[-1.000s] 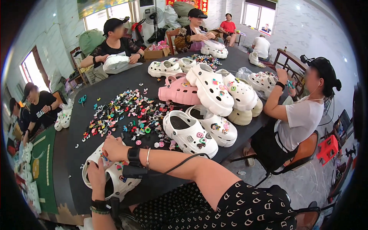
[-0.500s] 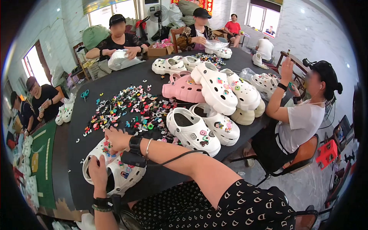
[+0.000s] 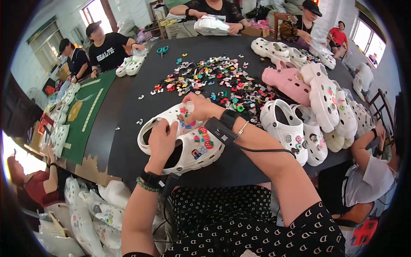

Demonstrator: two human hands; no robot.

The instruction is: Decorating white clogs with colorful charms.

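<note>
Hands are both on a pair of white clogs (image 3: 188, 143) lying at the near edge of the black table (image 3: 128, 141), just in front of the person's lap. Left hand (image 3: 162, 141) is closed over the rim of the nearer clog, fingers curled into its opening, holding it down. Right hand (image 3: 200, 108) is pinched at the toe of the upper clog, fingertips (image 3: 187, 103) pressed on a small coloured charm there; several charms are already seen on both uppers. Wrist devices with a cable are worn on both forearms. Loose pile of coloured charms (image 3: 209, 81) is spread over the table centre, just beyond the right hand. More white clogs (image 3: 299, 132) and 1 pink clog (image 3: 287, 81) are stacked to the right. Other people are seated around the table, handling white clogs of their own.
</note>
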